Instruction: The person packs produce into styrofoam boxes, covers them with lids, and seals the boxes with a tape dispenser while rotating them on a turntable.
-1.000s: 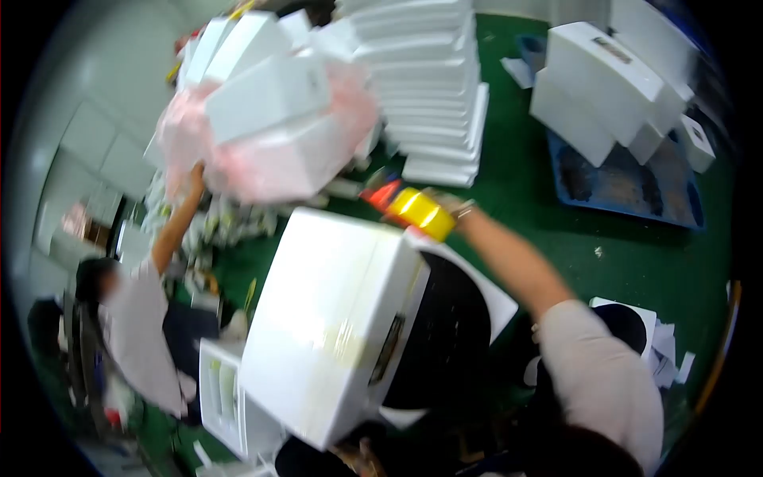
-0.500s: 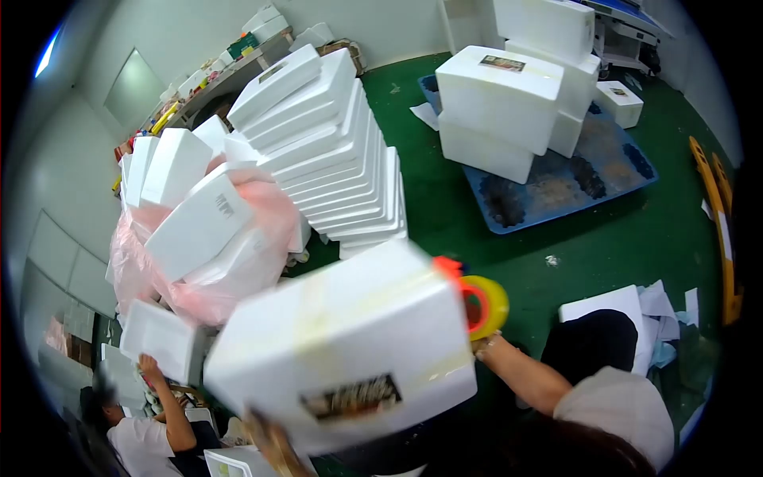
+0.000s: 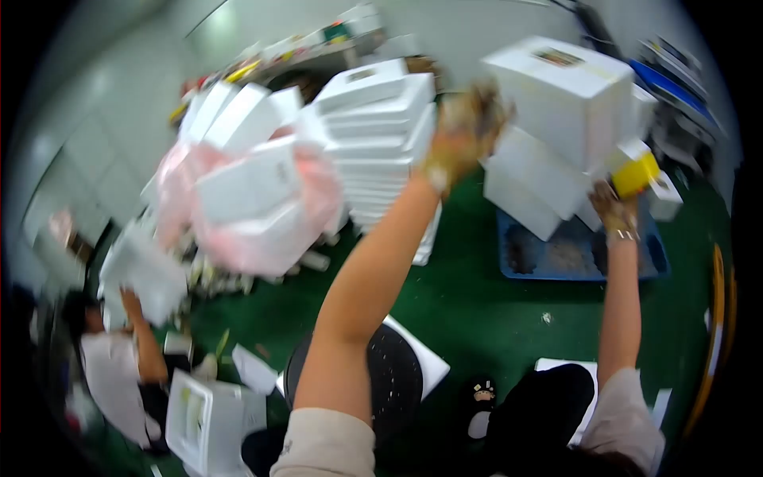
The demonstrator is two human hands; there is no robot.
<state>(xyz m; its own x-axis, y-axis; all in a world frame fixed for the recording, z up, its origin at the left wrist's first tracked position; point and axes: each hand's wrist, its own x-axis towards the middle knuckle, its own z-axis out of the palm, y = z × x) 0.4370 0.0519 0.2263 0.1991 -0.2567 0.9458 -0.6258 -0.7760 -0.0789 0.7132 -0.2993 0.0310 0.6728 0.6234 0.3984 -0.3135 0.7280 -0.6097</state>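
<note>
A white foam box with a dark printed label on top sits on other white foam boxes stacked on a blue pallet. My left hand is raised just left of the top box, blurred, its fingers apparently spread and nothing visible in them. Low at the stack's right side, my right hand grips a yellow tape dispenser. The hand partly hides the dispenser's handle. Below my arms stands a round black stool top, with a white foam piece beside it.
Many foam lids are piled at centre back. Left of them, a pink plastic bag holds foam boxes. At lower left a co-worker handles a foam piece, near an open foam box. A yellow pallet-jack fork lies right.
The foam box that was between my hands over the floor is now on the stack at the pallet. My left hand has come off it; my right hand keeps the tape dispenser.
</note>
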